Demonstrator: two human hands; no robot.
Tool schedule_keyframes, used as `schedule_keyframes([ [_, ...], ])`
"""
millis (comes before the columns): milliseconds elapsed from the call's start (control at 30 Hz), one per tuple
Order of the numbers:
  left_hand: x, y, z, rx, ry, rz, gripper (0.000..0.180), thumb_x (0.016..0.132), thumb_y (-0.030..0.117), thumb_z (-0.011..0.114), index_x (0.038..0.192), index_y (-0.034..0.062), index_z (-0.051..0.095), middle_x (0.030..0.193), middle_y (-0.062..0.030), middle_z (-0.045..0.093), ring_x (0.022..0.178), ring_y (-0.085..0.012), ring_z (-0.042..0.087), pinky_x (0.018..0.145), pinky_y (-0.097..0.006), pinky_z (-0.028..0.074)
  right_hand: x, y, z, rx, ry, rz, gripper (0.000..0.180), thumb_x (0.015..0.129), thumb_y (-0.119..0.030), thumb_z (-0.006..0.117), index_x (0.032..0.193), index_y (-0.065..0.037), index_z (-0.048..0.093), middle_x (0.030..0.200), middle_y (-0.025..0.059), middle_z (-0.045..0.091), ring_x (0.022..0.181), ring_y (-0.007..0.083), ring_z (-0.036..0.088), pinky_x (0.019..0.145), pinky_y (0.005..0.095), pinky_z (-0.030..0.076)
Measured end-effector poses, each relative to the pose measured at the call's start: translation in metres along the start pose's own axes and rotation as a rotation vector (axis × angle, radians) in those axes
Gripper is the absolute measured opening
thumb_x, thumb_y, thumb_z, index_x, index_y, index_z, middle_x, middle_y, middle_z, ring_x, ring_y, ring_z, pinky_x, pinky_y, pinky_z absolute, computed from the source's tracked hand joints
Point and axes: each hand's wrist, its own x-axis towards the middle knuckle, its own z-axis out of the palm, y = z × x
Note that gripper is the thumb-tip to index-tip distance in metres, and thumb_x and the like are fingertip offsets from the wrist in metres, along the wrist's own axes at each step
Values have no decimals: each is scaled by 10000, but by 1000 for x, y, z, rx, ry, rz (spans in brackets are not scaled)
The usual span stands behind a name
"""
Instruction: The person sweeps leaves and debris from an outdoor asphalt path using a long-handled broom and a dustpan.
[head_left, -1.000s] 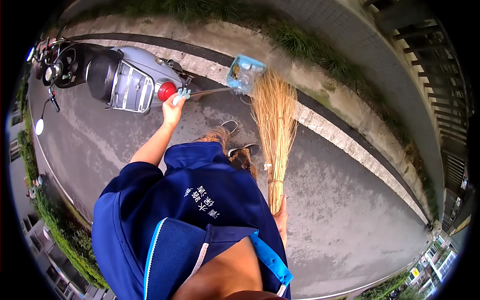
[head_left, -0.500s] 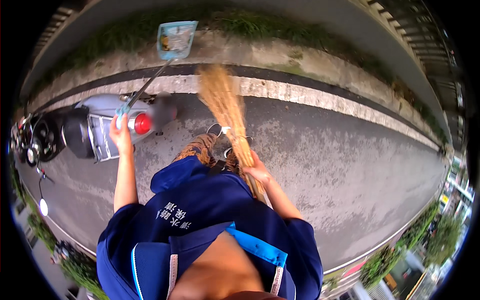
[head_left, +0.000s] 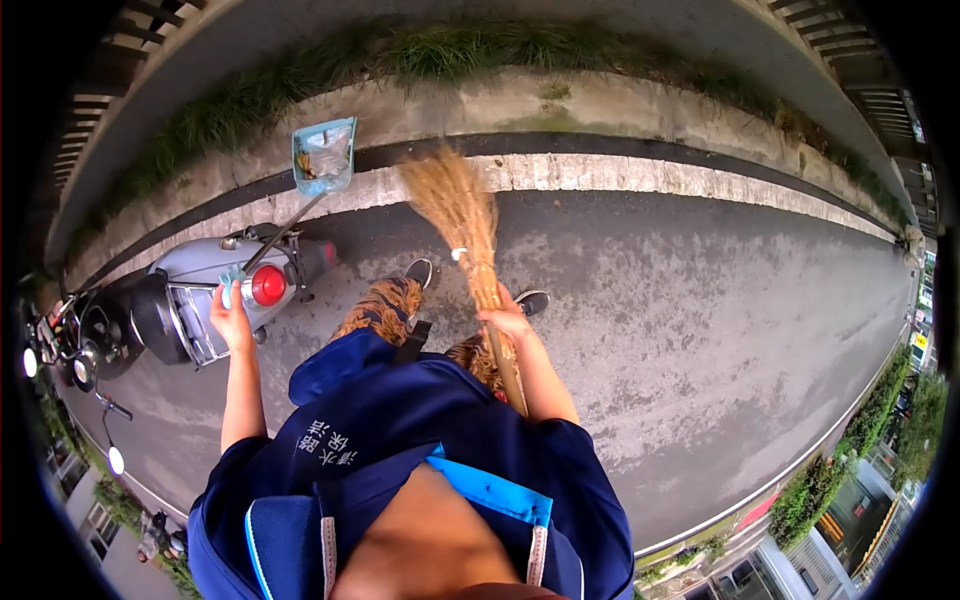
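My left hand [head_left: 232, 318] is closed round the light-blue top end of a long-handled dustpan, its arm stretched forward on the left. The dark handle slants away to the pale-blue pan [head_left: 350, 160], which holds crumpled litter and hangs over the kerb. In my right hand [head_left: 508, 318] is a straw broom [head_left: 462, 215], gripped on its stick just below the bound bristles. The bristles fan out forward, slightly blurred at the tips, near the white kerb edge. The lower stick runs back beside my right forearm.
A silver scooter [head_left: 205, 270] with a red tail light is parked close on the left, under the dustpan handle. Ahead runs a white kerb line [head_left: 600, 175], then a concrete ledge [head_left: 700, 130] and grass [head_left: 460, 50]. Grey pavement [head_left: 700, 350] stretches right.
The dustpan has come nearer and a little to the left, with my left hand lower. My feet now show more, apart on the pavement. The broom stays in my right hand, its bristles slightly nearer.
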Motion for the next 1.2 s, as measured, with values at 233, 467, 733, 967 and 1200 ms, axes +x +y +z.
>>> schedule_keyframes([
  [233,-80,29,73,-27,-2,-2,366,831,164,699,1117,-34,585,958,-59,632,841,-110,563,771,-244,452,-60,-52,-214,67,286,-170,915,729,86,566,1473,-188,109,993,145,598,572,228,592,434,366,513],
  [467,-148,89,148,-57,-167,-34,326,840,194,692,1089,-1,610,932,-55,655,793,-113,601,693,-238,482,-103,-15,-285,-141,482,-328,960,770,25,587,1489,-237,8,1017,137,611,610,218,609,503,338,530],
  [733,-196,136,265,-101,-285,126,306,847,165,682,1088,-15,625,926,-9,657,803,-67,572,725,-207,432,-157,10,-263,-439,206,-144,1010,659,-221,703,1485,-183,123,1205,244,569,1131,343,554,961,333,430],
  [967,-219,177,317,-37,-402,128,288,849,168,679,1081,1,640,858,36,628,708,-38,507,623,-183,377,-168,-3,-348,-295,246,-27,1049,648,-173,723,1484,-106,93,1170,186,604,1071,276,592,927,311,449],
  [1200,-233,194,394,137,-634,305,300,836,144,685,1066,-39,630,889,-4,643,790,-61,546,714,-206,438,-169,-75,-466,-210,404,-64,1015,706,-74,668,1489,-140,26,1025,137,647,830,210,648,716,325,530],
])
